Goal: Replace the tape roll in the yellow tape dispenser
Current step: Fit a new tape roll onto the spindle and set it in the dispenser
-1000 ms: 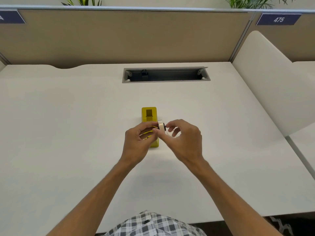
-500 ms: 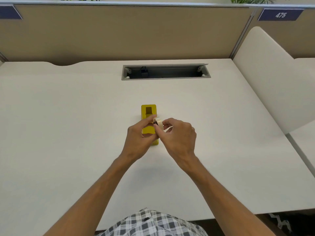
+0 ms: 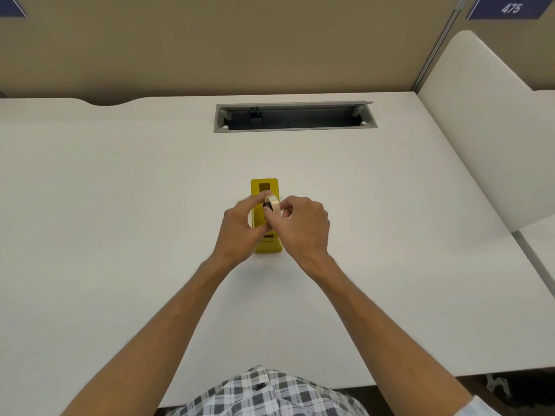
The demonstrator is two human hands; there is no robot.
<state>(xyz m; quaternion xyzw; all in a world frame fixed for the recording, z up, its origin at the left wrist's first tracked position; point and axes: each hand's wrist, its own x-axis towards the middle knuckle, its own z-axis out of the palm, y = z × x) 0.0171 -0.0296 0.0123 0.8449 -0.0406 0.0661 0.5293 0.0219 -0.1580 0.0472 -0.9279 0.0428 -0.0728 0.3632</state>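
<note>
The yellow tape dispenser (image 3: 265, 246) lies lengthwise on the white desk (image 3: 120, 205), its far end showing a dark rectangular slot. Just above its middle, a cream tape roll (image 3: 274, 204) with a dark core stands on edge. My right hand (image 3: 300, 226) pinches the roll from the right with thumb and fingers. From the left, my left hand (image 3: 240, 228) reaches in with thumb and forefinger on the roll's dark core side. Both hands hide the dispenser's middle part.
A grey cable tray opening (image 3: 295, 117) is set into the desk beyond the dispenser. A tan partition (image 3: 210, 46) stands behind. A white divider panel (image 3: 480, 130) rises at the right edge of the desk.
Both hands have carried the tape roll slightly left and over the dispenser's middle, and the roll is turned more upright on edge. The dispenser has not moved.
</note>
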